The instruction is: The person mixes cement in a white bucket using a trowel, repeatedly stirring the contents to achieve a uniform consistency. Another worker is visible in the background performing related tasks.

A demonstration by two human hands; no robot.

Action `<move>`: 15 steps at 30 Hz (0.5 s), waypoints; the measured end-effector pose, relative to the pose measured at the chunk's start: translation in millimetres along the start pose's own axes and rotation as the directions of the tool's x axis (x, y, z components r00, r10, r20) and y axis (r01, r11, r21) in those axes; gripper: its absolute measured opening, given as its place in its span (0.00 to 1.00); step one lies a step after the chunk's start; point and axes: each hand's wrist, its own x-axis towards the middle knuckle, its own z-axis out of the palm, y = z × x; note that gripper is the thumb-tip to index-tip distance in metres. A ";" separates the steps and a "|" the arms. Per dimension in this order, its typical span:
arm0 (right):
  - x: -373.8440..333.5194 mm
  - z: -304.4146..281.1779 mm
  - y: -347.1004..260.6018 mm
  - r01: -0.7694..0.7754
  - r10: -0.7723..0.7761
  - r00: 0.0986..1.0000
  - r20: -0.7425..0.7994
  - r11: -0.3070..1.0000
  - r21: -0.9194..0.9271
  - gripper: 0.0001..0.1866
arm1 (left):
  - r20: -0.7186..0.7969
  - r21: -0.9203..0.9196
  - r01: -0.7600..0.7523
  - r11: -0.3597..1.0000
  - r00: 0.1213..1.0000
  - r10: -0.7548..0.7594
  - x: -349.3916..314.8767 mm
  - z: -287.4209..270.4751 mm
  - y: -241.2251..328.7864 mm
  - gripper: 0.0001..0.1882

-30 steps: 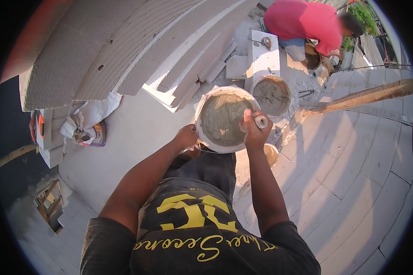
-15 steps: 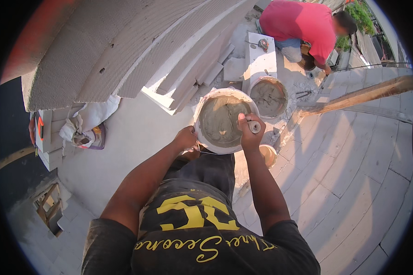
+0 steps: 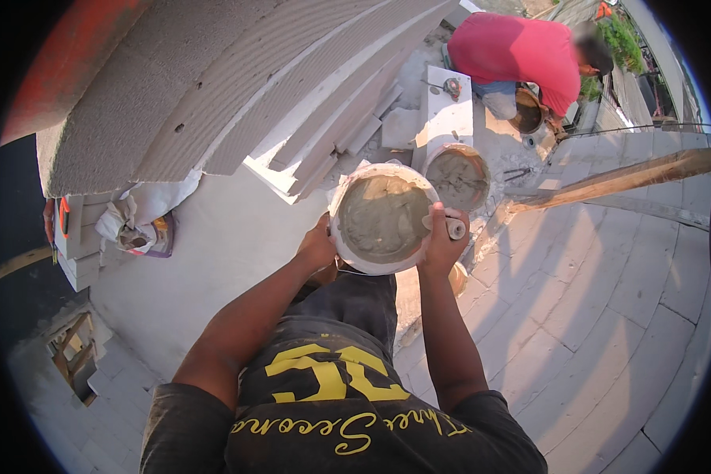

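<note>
A round pale bucket (image 3: 334, 212) of wet grey mortar (image 3: 381, 223) is in front of my body, above my dark trousers. My left hand (image 3: 317, 243) is closed on the left side of its rim. On the opposite side, my right hand (image 3: 444, 246) is wrapped around a trowel handle (image 3: 455, 228), pressed against the bucket's edge. The round butt of that handle points right; its blade is hidden. Just beyond stands a second bucket (image 3: 483, 180), also with grey mortar. Part of another container (image 3: 457, 278) shows below my right hand.
Large pale blocks (image 3: 284, 150) are stacked at the upper left. A wooden beam (image 3: 616, 180) slants beside the block wall (image 3: 577, 292) on the right. A person in a red shirt (image 3: 513, 51) crouches beyond, near a white slab (image 3: 448, 110). A torn sack (image 3: 134, 233) lies left.
My right hand, with the trowel handle, has shifted right and slightly down to the bucket's outer edge. The bucket has moved slightly left and down in the view; my left hand stays on it.
</note>
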 end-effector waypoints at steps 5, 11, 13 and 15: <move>2.5 30.4 3.8 -0.013 0.022 0.999 -0.043 0.978 0.209 0.11 | 0.044 0.040 -0.026 0.999 0.999 0.024 8.2 -3.6 -6.6 0.30; 7.6 31.0 10.6 0.013 -0.074 0.958 0.277 0.977 0.214 0.10 | 0.039 0.032 -0.093 0.995 0.995 0.091 11.4 -0.9 -12.9 0.29; 18.3 31.8 15.1 0.070 -0.143 0.904 0.402 0.979 0.190 0.11 | 0.033 0.078 -0.084 0.993 0.996 0.082 13.0 -2.1 -11.5 0.29; 22.3 35.2 12.4 0.034 -0.112 0.847 0.520 0.987 0.157 0.11 | 0.021 0.100 -0.095 0.990 0.995 0.093 15.4 -2.2 -12.6 0.29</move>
